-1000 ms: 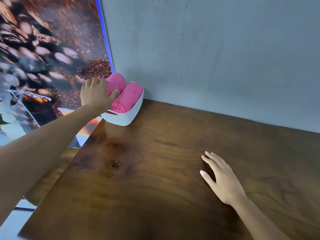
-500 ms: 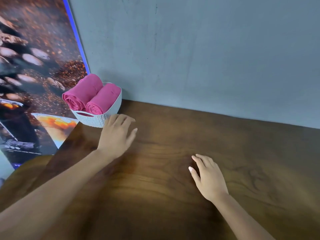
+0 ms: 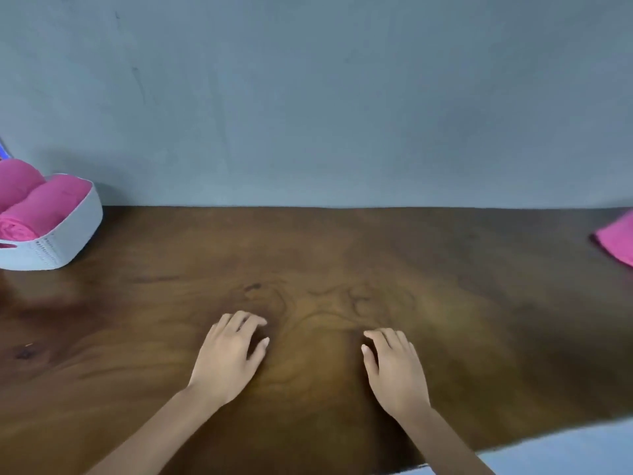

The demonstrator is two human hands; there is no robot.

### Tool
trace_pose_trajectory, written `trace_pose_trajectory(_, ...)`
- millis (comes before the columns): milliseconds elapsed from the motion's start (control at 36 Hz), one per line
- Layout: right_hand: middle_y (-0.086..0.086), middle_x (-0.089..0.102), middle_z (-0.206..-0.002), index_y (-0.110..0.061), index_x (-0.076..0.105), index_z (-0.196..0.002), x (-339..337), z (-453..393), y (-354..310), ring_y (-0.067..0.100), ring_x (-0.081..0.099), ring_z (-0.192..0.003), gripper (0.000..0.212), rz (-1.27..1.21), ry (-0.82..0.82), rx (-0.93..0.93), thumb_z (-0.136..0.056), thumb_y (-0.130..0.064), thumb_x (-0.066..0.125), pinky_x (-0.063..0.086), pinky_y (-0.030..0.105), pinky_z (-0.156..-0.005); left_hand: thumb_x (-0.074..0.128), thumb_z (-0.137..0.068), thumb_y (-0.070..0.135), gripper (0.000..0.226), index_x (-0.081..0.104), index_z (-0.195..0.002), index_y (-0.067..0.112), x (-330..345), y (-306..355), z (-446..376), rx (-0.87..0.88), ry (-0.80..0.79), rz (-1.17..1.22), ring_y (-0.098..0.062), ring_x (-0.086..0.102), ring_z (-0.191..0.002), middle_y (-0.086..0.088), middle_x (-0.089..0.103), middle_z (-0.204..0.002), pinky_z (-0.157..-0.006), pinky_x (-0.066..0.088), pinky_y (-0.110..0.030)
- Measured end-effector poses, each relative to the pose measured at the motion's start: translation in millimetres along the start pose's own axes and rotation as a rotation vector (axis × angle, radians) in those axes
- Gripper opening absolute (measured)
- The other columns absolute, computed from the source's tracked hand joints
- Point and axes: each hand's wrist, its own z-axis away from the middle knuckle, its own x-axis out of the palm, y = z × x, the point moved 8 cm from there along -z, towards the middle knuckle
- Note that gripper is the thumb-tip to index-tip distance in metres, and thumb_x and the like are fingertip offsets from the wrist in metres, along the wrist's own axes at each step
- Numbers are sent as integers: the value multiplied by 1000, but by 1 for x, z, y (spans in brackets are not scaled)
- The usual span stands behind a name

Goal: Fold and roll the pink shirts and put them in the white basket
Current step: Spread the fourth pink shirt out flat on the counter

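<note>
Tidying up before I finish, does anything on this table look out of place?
Only the pink cloth at the table's far right edge, not rolled or in the white basket, where two pink rolls lie. Both hands are empty.

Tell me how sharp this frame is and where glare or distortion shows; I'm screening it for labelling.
Head view: soft overall, the basket and the pink cloth at the edges blurriest; a pale sheen on the table around the left hand and right hand; the table's far edge bows slightly.

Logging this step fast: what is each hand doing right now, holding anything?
Left hand: open, palm down over the table, holding nothing.
Right hand: open, palm down over the table, holding nothing.
</note>
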Motion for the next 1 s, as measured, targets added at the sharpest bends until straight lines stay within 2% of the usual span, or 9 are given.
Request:
trace_pose_trajectory(139, -10, 64, -104, -23, 67, -111, -29, 41, 73, 15, 60, -94, 33, -10, 20, 78, -100, -37, 39, 52, 32, -80, 32, -94, 54, 46, 65, -115, 29, 32, 70, 4, 50, -32, 25, -10, 52, -101, 15, 58, -113, -91, 49, -31)
trace_pose_trajectory(278, -10, 65, -106, -22, 67, -113, -55, 84, 139, 15, 60, -96, 18, -43, 20, 172, -100, -25, 55, 52, 32, -83, 34, -93, 54, 43, 63, -115, 31, 61, 143, 6, 136, -70, 58, -10, 52, -101, 16, 58, -114, -90, 49, -30)
trace_pose_trajectory(389, -11, 64, -105, -23, 65, -116, -77, 118, 186, 12, 57, -95, 19, -81, 15, 233, -102, -25, 52, 50, 29, -82, 41, -94, 51, 35, 63, -114, 31, 84, 198, 8, 200, -90, 83, -10, 53, -100, 17, 58, -110, -90, 49, -30)
trace_pose_trajectory(472, -12, 63, -105, -24, 64, -118, -90, 142, 217, 12, 58, -95, 20, -99, 31, 282, -102, -26, 52, 51, 27, -82, 57, -98, 40, 19, 64, -113, 30, 100, 234, 9, 225, -97, 92, -12, 54, -101, 16, 60, -109, -90, 49, -30)
trace_pose_trajectory(528, -11, 65, -106, -23, 65, -119, -100, 156, 237, 12, 60, -97, 21, -110, 50, 319, -102, -26, 53, 52, 27, -82, 64, -96, 36, 18, 65, -113, 29, 110, 257, 9, 231, -109, 95, -11, 54, -103, 15, 62, -110, -91, 48, -29)
trace_pose_trajectory(806, -15, 65, -117, -29, 59, -131, -131, 208, 318, 5, 60, -101, 30, -160, 38, 517, -104, -35, 45, 50, 22, -87, 66, -95, 35, 18, 66, -111, 27, 152, 350, 2, 331, -144, 98, -12, 53, -101, 13, 61, -110, -88, 49, -29)
trace_pose_trajectory(1000, -19, 62, -116, -33, 56, -132, -143, 230, 368, 1, 59, -91, 31, -176, 67, 624, -103, -38, 44, 49, 17, -79, 65, -96, 36, 18, 66, -111, 28, 177, 404, -18, 408, -175, 105, -12, 54, -104, 13, 61, -112, -89, 50, -27)
